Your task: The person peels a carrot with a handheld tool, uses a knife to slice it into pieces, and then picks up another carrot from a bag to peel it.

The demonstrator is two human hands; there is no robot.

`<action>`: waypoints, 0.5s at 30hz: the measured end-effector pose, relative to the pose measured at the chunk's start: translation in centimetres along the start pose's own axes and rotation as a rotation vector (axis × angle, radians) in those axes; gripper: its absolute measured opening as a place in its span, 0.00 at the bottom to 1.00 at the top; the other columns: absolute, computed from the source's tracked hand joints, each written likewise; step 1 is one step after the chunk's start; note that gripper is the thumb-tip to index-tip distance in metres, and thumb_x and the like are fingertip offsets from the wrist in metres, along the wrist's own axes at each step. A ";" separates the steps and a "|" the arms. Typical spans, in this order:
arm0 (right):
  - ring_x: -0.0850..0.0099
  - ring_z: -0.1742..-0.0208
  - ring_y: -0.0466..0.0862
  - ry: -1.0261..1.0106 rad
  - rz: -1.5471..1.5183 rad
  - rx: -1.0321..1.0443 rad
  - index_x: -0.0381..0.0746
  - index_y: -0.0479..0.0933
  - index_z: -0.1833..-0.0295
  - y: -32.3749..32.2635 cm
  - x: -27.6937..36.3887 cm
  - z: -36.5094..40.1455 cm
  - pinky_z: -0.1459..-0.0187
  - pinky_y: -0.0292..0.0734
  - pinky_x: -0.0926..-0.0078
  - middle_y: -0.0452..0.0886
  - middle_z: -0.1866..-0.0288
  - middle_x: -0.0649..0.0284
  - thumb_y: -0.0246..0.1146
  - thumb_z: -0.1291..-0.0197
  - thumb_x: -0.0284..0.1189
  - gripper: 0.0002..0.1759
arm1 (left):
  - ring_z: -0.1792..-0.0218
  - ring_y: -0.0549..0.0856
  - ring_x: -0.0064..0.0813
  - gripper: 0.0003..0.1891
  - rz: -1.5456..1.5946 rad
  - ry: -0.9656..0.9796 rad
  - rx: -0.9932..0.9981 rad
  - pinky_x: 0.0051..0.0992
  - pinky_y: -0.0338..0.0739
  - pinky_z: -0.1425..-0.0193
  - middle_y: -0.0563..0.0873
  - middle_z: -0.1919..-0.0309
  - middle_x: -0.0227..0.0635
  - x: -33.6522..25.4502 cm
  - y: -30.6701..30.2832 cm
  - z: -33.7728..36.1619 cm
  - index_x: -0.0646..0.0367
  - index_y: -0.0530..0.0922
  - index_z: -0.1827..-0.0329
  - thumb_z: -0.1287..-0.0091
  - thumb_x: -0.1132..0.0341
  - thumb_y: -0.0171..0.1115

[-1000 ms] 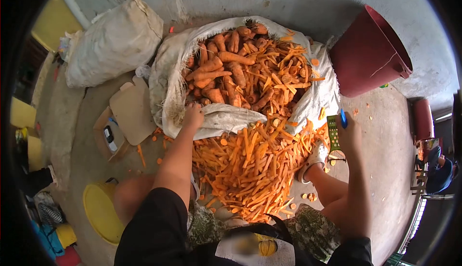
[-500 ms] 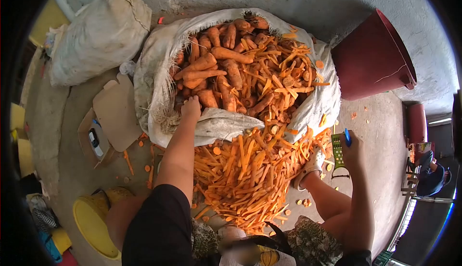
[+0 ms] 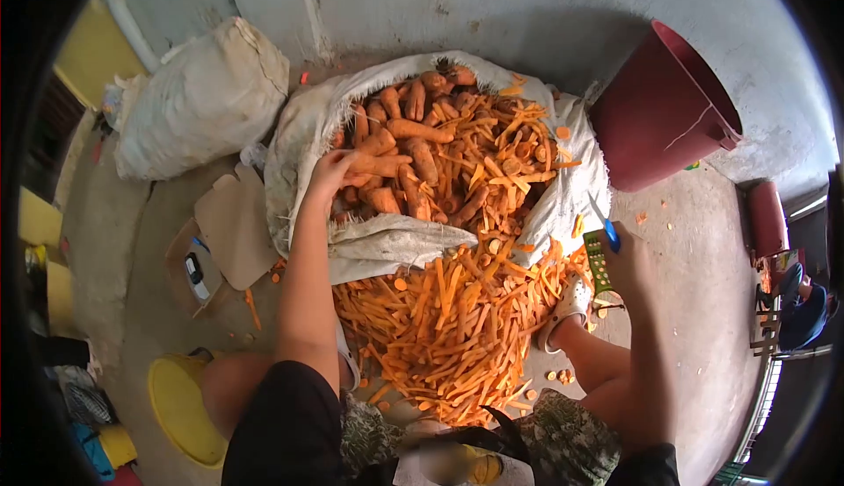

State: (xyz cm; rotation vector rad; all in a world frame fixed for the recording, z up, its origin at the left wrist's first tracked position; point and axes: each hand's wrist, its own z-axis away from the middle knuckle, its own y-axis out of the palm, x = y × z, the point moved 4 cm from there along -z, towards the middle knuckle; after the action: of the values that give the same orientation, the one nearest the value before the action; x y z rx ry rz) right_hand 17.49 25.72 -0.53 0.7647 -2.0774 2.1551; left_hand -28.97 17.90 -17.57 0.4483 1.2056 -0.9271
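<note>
My left hand (image 3: 332, 177) is closed around the thick end of an unpeeled carrot (image 3: 380, 166) at the left side of the open sack. My right hand (image 3: 626, 262) grips a green slotted hand grater (image 3: 597, 262) together with a blue-handled knife (image 3: 611, 235), its thin blade pointing up and left. Whole carrots (image 3: 424, 161) fill the left of the white woven sack (image 3: 396, 238). Cut carrot sticks (image 3: 448, 328) cover its right part and form a heap between my feet.
A cracked dark red bin (image 3: 659, 117) leans at the right by the wall. To the left are a full white sack (image 3: 207, 99), an open cardboard box (image 3: 233, 231) with a phone-like device, and a yellow bucket (image 3: 186, 407). Another person (image 3: 802, 315) sits far right.
My left hand has moved from the sack's edge up and left onto the carrot. My right hand, with the grater and knife, has come slightly left and up. The view has tilted a little.
</note>
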 end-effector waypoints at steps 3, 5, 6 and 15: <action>0.48 0.72 0.74 -0.039 -0.095 -0.038 0.37 0.73 0.63 -0.8 0.9 0.5 0.70 0.68 0.61 0.74 0.76 0.47 0.56 0.44 0.32 0.09 | 0.71 0.83 0.23 0.15 0.357 0.182 0.262 0.22 0.79 0.67 0.81 0.65 0.35 -5.6 2.7 4.3 0.62 0.74 0.57 0.35 0.57 0.53; 0.50 0.74 0.74 -0.028 -0.165 -0.036 0.35 0.73 0.63 -1.4 1.6 1.0 0.70 0.68 0.62 0.74 0.77 0.46 0.56 0.43 0.33 0.11 | 0.69 0.83 0.25 0.15 0.592 0.260 0.469 0.23 0.80 0.65 0.82 0.66 0.34 -7.8 4.5 7.4 0.61 0.74 0.59 0.35 0.56 0.52; 0.51 0.75 0.74 -0.044 -0.208 -0.048 0.35 0.73 0.64 -1.5 2.0 1.3 0.70 0.68 0.63 0.73 0.78 0.47 0.57 0.43 0.33 0.11 | 0.69 0.83 0.25 0.15 0.584 0.275 0.472 0.23 0.80 0.65 0.82 0.66 0.34 -8.7 5.5 9.2 0.61 0.74 0.59 0.35 0.56 0.52; 0.73 0.77 0.74 0.096 -0.661 0.215 0.35 0.76 0.60 3.4 2.7 4.3 0.71 0.69 0.72 0.76 0.78 0.61 0.57 0.43 0.34 0.13 | 0.56 0.81 0.32 0.12 0.703 0.037 0.793 0.31 0.78 0.51 0.79 0.59 0.40 -14.9 11.9 24.7 0.61 0.69 0.57 0.38 0.65 0.58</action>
State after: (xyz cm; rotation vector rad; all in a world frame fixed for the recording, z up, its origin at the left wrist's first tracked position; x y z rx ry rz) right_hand 15.21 20.51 -2.81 1.1400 -1.2931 1.9781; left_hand -5.80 12.06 2.44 1.4211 0.5761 -0.7363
